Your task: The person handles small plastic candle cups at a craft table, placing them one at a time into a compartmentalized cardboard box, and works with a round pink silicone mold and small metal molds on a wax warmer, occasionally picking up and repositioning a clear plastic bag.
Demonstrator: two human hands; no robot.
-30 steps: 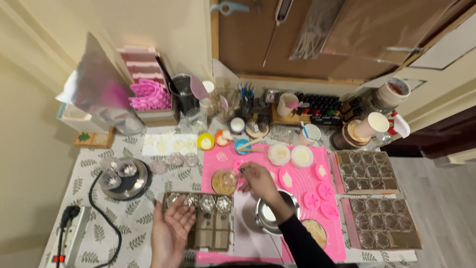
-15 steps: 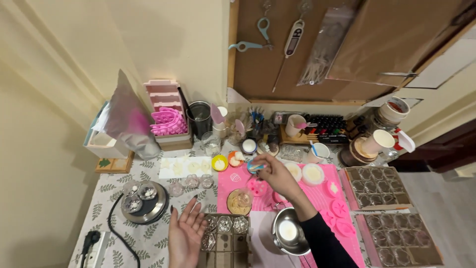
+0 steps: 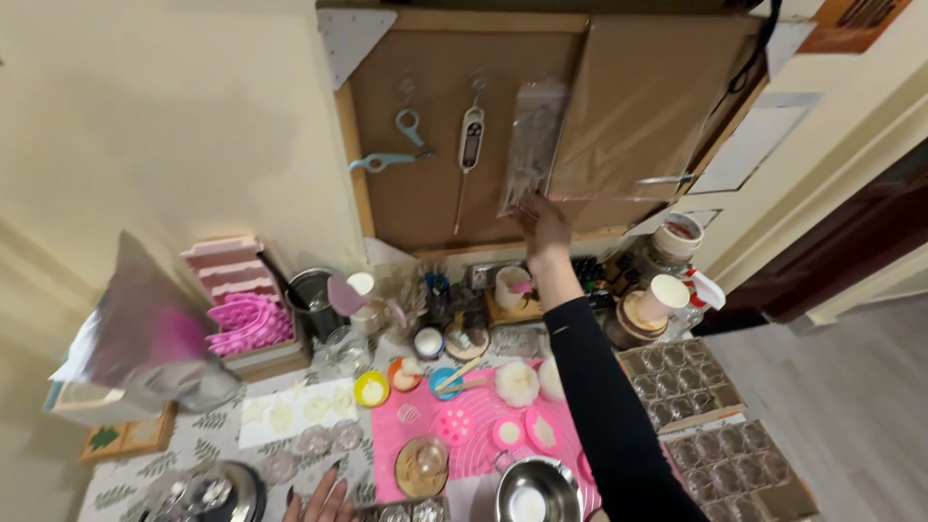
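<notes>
Up on the far corkboard (image 3: pixel 599 106), the right hand (image 3: pixel 543 227) reaches the lower edge of a hanging clear plastic bag (image 3: pixel 530 145); whether its grip has clenched, I cannot tell. Near the worktop's (image 3: pixel 135 464) edge, the left hand (image 3: pixel 319 500) rests with fingers released beside a steel bowl (image 3: pixel 537 490).

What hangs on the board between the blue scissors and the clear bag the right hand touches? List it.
In the head view, one white probe thermometer hangs between the blue scissors and the clear bag that the right hand reaches.
</notes>
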